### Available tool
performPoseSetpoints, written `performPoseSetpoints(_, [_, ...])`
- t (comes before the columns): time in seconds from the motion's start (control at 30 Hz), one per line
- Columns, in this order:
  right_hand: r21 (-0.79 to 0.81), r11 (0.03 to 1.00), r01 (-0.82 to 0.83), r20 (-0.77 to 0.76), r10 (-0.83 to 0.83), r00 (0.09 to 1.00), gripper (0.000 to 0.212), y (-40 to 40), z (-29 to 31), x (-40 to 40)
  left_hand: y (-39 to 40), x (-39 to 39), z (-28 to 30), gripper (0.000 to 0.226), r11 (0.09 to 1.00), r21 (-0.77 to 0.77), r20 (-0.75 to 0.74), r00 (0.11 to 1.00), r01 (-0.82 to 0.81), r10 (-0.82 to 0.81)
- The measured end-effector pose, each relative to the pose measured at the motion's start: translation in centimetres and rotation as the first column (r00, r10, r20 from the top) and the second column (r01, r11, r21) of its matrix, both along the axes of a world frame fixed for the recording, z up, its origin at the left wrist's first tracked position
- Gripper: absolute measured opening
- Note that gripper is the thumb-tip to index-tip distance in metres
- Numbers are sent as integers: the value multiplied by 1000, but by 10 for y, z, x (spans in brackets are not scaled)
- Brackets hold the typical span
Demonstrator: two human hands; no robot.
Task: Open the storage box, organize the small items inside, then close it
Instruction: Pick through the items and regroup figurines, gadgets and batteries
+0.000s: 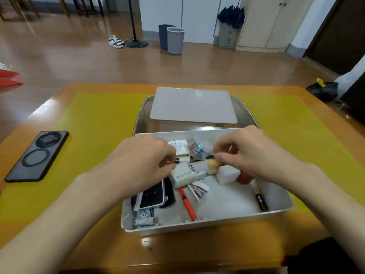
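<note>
Fingers of the left hand (144, 161) pinch a small metal-tipped thing, maybe a battery, lifted clear of the clutter so it can be sorted. Right hand (245, 153) has curled fingertips that seem to nip something tiny, can't tell what. Both work over the far half of the open storage box (205, 226), right above the mini fan (184, 176). Lid (192, 104) sits parked just beyond, out of the way. Phone (37, 156) lies off left on the mat

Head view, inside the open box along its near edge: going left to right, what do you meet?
White batteries → orange marker → dark battery, all lying loose in the white storage box.
</note>
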State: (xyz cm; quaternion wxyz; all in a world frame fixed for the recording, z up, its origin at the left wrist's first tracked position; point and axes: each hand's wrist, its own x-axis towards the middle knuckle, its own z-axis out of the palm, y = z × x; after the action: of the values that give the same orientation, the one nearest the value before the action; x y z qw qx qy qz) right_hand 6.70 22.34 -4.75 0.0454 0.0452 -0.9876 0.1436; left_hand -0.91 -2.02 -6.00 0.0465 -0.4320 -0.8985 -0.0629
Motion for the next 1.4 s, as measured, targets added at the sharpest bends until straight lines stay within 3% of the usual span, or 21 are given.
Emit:
performPoseSetpoints(0.1, [176,981,84,256,-128,958,11,25,7,23,23,17,-16,12,980,28,192,961,196,-198])
performPoseSetpoints(0.2, [253,963,91,420,-194,887,14,32,-2,36,45,31,-38,22,936,-2,352,877,351,-328])
performPoseSetpoints(0.4, [413,906,92,378,-263,888,30,33,-34,48,70,36,-59,27,899,-44,453,811,435,-371])
performPoseSetpoints(0.67, [481,875,-43,409,-181,895,26,21,-53,42,86,41,-62,22,865,-189,395,843,464,-366])
performPoseSetpoints(0.77, [464,884,-59,407,-153,900,16,21,-50,43,89,39,-60,26,866,-225,427,844,446,-324])
performPoseSetpoints(0.97, [291,954,-67,493,-89,865,23,24,-50,43,79,34,-63,33,858,-289,478,840,425,-256])
performPoseSetpoints(1.2, [252,967,-26,506,-108,856,17,27,-57,41,72,31,-54,19,875,-182,509,804,449,-307])
performPoseSetpoints(1.4, [182,982,50,483,-134,865,22,35,-48,42,58,25,-61,23,887,-167,523,802,429,-289])
